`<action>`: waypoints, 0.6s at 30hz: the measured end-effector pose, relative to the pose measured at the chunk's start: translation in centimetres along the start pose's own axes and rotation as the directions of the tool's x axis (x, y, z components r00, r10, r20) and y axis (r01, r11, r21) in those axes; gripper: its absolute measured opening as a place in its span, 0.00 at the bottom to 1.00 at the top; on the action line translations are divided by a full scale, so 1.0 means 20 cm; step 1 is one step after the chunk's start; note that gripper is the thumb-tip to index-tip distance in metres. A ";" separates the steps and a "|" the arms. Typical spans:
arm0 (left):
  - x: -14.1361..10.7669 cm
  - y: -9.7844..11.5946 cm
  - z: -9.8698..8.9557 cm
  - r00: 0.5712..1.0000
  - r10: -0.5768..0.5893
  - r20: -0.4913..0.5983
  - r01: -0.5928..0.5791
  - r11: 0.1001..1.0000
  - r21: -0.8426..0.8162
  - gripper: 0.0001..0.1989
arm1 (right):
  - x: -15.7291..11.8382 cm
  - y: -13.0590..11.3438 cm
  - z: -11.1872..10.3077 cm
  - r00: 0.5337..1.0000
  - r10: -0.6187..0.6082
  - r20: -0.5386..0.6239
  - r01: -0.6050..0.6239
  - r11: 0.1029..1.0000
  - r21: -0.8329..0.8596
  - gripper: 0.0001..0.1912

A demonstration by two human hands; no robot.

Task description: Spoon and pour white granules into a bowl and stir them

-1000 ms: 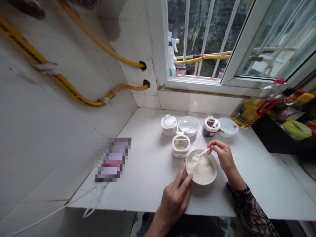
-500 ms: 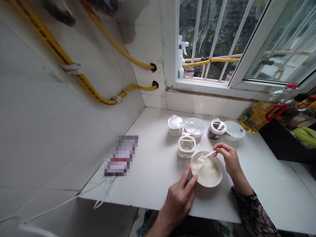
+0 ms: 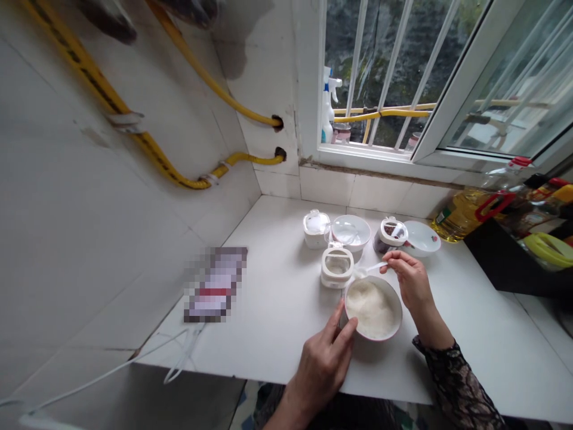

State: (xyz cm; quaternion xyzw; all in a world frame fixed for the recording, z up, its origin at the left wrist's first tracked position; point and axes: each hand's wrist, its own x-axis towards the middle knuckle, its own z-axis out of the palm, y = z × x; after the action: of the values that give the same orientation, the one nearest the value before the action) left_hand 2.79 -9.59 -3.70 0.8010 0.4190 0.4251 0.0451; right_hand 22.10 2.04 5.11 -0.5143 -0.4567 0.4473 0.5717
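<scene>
My left hand [image 3: 329, 349] grips the near left rim of a white bowl [image 3: 396, 325] that holds a heap of off-white powder [image 3: 372, 307]. Pinched in my right hand [image 3: 405, 278] is the handle of a small white spoon [image 3: 373, 268]; its head is over the far rim of the bowl, close to an open-topped white container [image 3: 336, 269]. What the spoon carries is hard to make out. Behind stand a white lidded jar [image 3: 316, 230], a clear-looking white bowl [image 3: 351, 232], a jar with dark red contents [image 3: 389, 236] and a shallow white bowl [image 3: 422, 239].
A blurred-out phone-like object [image 3: 217, 283] lies at the left with a white cable [image 3: 181, 358]. On the right are an oil bottle [image 3: 461, 215] and a black box [image 3: 505, 257] of bottles. A barred window [image 3: 380, 77] and yellow pipes [image 3: 165, 170] border the counter.
My right hand has lifted the spoon away from the powder, up and slightly left toward the white container. My left hand keeps its grip on the bowl. The view has shifted slightly.
</scene>
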 end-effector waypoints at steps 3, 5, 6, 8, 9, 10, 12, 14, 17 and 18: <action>0.00 0.00 0.00 1.000 -0.002 -0.002 0.002 1.000 0.000 0.21 | -0.02 -0.02 0.05 0.985 -0.169 0.039 0.171 0.983 -0.069 0.06; 0.00 0.00 0.00 1.000 -0.001 -0.005 0.001 1.000 0.002 0.21 | -0.05 -0.03 0.08 0.941 -0.331 0.070 0.338 0.922 -0.186 0.05; -0.01 0.00 0.00 1.000 -0.001 -0.005 0.001 1.000 0.005 0.21 | -0.06 -0.03 0.09 0.896 -0.431 0.108 0.444 0.857 -0.263 0.05; -0.01 0.00 0.00 1.000 0.000 -0.001 0.000 1.000 0.011 0.22 | -0.08 -0.02 0.10 0.743 -0.607 0.281 0.666 0.636 -0.390 0.08; -0.01 0.00 0.00 1.000 0.001 0.002 -0.001 1.000 0.013 0.22 | -0.08 -0.01 0.11 0.650 -0.650 0.394 0.756 0.505 -0.416 0.10; -0.01 0.00 0.00 1.000 0.002 0.004 -0.002 1.000 0.013 0.22 | -0.09 -0.01 0.11 0.565 -0.661 0.493 0.821 0.392 -0.416 0.13; -0.01 0.00 0.00 1.000 0.000 0.006 0.000 1.000 0.009 0.22 | -0.09 -0.01 0.10 0.476 -0.653 0.589 0.874 0.280 -0.396 0.16; 0.00 0.00 0.00 1.000 -0.005 0.006 0.005 1.000 0.001 0.22 | -0.09 -0.02 0.08 0.493 -0.681 0.542 0.862 0.300 -0.408 0.16; 0.00 0.00 0.00 1.000 -0.007 0.009 0.007 1.000 -0.011 0.21 | -0.08 -0.04 0.03 0.573 -0.729 0.374 0.807 0.420 -0.416 0.12; 0.00 0.00 0.00 1.000 -0.006 0.007 0.006 1.000 -0.009 0.21 | -0.07 -0.04 0.01 0.598 -0.732 0.326 0.786 0.459 -0.414 0.11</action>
State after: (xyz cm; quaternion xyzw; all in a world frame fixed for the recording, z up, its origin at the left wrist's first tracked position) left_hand 2.76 -9.65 -3.69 0.8011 0.4191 0.4242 0.0515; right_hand 21.61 0.56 5.92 -0.3665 -0.7676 0.0298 0.5250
